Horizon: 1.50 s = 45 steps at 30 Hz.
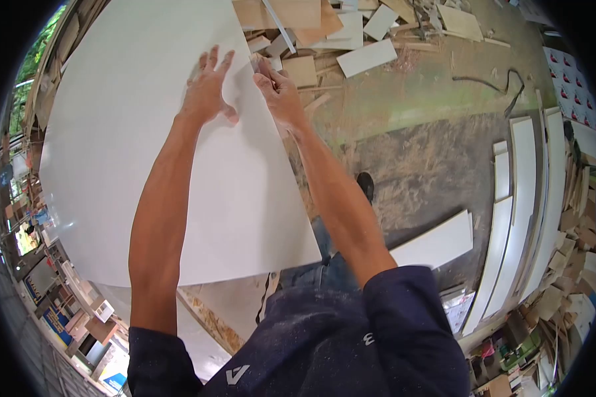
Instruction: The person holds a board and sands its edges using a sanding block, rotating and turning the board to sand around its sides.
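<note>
A large white panel (146, 152) fills the left and middle of the head view, its long right edge running down past my arms. My left hand (208, 89) lies on the panel's surface with its fingers spread. At the right edge of the panel is my right hand (279, 92), its fingers curled and the thumb pressed in towards them. Whatever small thing may be pinched there is hidden by the fingers, and I cannot tell whether they grip the edge itself.
Wood and board offcuts (367, 59) lie heaped on the floor beyond the panel. A black cable (510, 83) curls at the upper right. Long white boards (523, 165) lie at the right, near another scrap pile (563, 278). A shorter white board (437, 241) rests nearer my body.
</note>
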Tool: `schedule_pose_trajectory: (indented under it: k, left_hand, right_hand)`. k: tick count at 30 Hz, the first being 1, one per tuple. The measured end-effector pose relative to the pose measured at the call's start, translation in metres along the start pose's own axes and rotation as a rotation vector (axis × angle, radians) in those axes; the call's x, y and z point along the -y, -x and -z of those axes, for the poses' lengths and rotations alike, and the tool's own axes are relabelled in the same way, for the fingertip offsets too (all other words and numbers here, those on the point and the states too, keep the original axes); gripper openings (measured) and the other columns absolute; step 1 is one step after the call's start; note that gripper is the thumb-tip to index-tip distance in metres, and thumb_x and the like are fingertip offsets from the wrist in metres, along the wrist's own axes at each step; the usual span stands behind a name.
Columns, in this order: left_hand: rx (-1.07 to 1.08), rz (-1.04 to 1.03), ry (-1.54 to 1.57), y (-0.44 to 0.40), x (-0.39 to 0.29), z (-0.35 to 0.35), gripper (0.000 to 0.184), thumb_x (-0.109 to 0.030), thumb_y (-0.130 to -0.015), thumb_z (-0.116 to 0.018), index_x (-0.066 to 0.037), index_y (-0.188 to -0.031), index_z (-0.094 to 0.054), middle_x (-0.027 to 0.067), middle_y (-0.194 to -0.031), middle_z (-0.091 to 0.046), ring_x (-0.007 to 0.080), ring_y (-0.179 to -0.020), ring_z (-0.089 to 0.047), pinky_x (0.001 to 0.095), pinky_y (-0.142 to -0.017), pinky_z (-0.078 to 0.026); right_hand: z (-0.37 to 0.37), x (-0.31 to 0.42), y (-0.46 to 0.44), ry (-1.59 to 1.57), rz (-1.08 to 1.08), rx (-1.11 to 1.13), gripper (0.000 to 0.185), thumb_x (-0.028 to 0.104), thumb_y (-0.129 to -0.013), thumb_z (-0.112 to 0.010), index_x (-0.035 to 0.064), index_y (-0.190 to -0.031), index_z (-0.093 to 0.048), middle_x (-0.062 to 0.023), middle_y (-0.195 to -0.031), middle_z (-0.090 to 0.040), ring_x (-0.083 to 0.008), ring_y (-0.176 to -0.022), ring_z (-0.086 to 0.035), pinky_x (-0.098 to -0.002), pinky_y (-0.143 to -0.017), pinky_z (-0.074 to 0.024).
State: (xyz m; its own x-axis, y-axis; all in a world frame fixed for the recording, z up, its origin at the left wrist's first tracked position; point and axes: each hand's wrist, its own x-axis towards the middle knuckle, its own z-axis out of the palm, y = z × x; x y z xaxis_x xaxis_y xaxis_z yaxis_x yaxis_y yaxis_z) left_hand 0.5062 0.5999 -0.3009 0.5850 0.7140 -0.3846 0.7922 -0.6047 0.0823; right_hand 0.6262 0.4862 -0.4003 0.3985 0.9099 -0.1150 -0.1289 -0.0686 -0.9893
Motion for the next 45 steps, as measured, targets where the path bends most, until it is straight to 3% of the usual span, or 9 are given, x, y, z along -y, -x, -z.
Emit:
schedule_pose_trajectory:
  k: [7, 11, 14, 18, 23, 29, 32, 38, 45]
  left_hand:
    - [-0.068, 0.132, 0.115, 0.001, 0.013, 0.006, 0.149, -0.016, -0.032, -0.097, -0.025, -0.16, -0.023, 0.016, -0.167, -0.012, 0.0404, -0.153, -0.011, 0.0691, -0.116, -0.024]
    - [-0.073, 0.111, 0.129, 0.0, 0.017, 0.0, 0.147, -0.018, -0.032, -0.097, -0.025, -0.16, -0.024, 0.0146, -0.167, -0.014, 0.0389, -0.153, -0.014, 0.0692, -0.116, -0.023]
    - [-0.091, 0.12, 0.091, -0.002, 0.018, -0.006, 0.147, -0.019, -0.032, -0.097, -0.025, -0.16, -0.024, 0.0133, -0.167, -0.016, 0.0375, -0.153, -0.015, 0.0688, -0.116, -0.024]
    - [-0.094, 0.13, 0.095, -0.002, 0.018, -0.003, 0.148, -0.017, -0.031, -0.095, -0.028, -0.16, -0.023, 0.0121, -0.168, -0.015, 0.0358, -0.154, -0.014, 0.0639, -0.12, -0.021]
    - [-0.062, 0.142, 0.105, 0.001, 0.014, -0.003, 0.146, -0.019, -0.034, -0.095, -0.028, -0.16, -0.022, 0.0094, -0.168, -0.014, 0.0351, -0.154, -0.013, 0.0632, -0.12, -0.021]
    - [-0.037, 0.163, 0.033, -0.005, 0.014, -0.01, 0.147, -0.019, -0.034, -0.096, -0.029, -0.16, -0.021, 0.0075, -0.168, -0.012, 0.034, -0.155, -0.012, 0.0624, -0.121, -0.019]
    - [-0.027, 0.155, 0.069, -0.004, 0.015, -0.011, 0.147, -0.019, -0.035, -0.096, -0.029, -0.161, -0.02, 0.0066, -0.168, -0.012, 0.0339, -0.155, -0.012, 0.0623, -0.121, -0.019]
    - [-0.116, 0.096, 0.08, 0.0, 0.02, -0.015, 0.145, -0.025, -0.034, -0.097, -0.026, -0.16, -0.024, 0.0079, -0.167, -0.017, 0.0364, -0.153, -0.016, 0.0675, -0.118, -0.023]
    - [-0.073, 0.14, 0.049, -0.003, 0.018, -0.02, 0.145, -0.021, -0.036, -0.095, -0.029, -0.16, -0.021, 0.0058, -0.168, -0.013, 0.0344, -0.154, -0.011, 0.065, -0.12, -0.018]
  right_hand:
    - [0.051, -0.014, 0.231, 0.084, -0.072, 0.058, 0.053, 0.017, -0.101, -0.056, 0.0015, -0.15, -0.043, -0.014, -0.116, -0.058, -0.0227, -0.097, -0.057, -0.0325, -0.089, -0.0462]
    - [0.02, -0.019, 0.104, 0.018, 0.011, -0.036, 0.05, 0.02, -0.101, -0.057, 0.0021, -0.147, -0.047, -0.0122, -0.098, -0.057, -0.024, -0.094, -0.055, -0.0331, -0.087, -0.0452]
    - [0.011, 0.012, 0.008, 0.016, -0.088, 0.036, 0.054, 0.03, -0.103, -0.055, 0.0003, -0.148, -0.045, -0.0153, -0.126, -0.06, -0.0245, -0.117, -0.057, -0.0346, -0.103, -0.0411]
    - [0.022, 0.001, 0.084, 0.095, 0.028, 0.016, 0.052, 0.023, -0.1, -0.058, 0.0074, -0.149, -0.047, -0.0146, -0.107, -0.053, -0.0233, -0.096, -0.054, -0.0332, -0.087, -0.0451]
    - [0.05, -0.019, 0.21, 0.075, -0.09, 0.052, 0.055, 0.019, -0.1, -0.06, -0.0005, -0.148, -0.045, -0.0122, -0.106, -0.055, -0.0202, -0.096, -0.054, -0.0335, -0.088, -0.045]
    - [-0.007, -0.019, -0.034, -0.188, 0.046, 0.014, 0.053, 0.024, -0.101, -0.06, 0.0016, -0.147, -0.046, -0.0119, -0.102, -0.055, -0.021, -0.09, -0.055, -0.0307, -0.084, -0.0454]
    - [0.019, -0.012, 0.056, 0.153, 0.042, 0.026, 0.054, 0.022, -0.101, -0.059, 0.0035, -0.149, -0.044, -0.0113, -0.102, -0.055, -0.0212, -0.092, -0.055, -0.0312, -0.085, -0.0461]
    - [0.051, -0.003, 0.223, 0.058, -0.029, 0.056, 0.054, 0.009, -0.099, -0.055, 0.0008, -0.15, -0.042, -0.0121, -0.109, -0.056, -0.0211, -0.097, -0.054, -0.0317, -0.09, -0.0446]
    - [0.01, -0.002, 0.013, 0.037, 0.055, 0.019, 0.053, 0.029, -0.102, -0.058, 0.0006, -0.145, -0.048, -0.0102, -0.104, -0.053, -0.0184, -0.094, -0.052, -0.0279, -0.084, -0.0435]
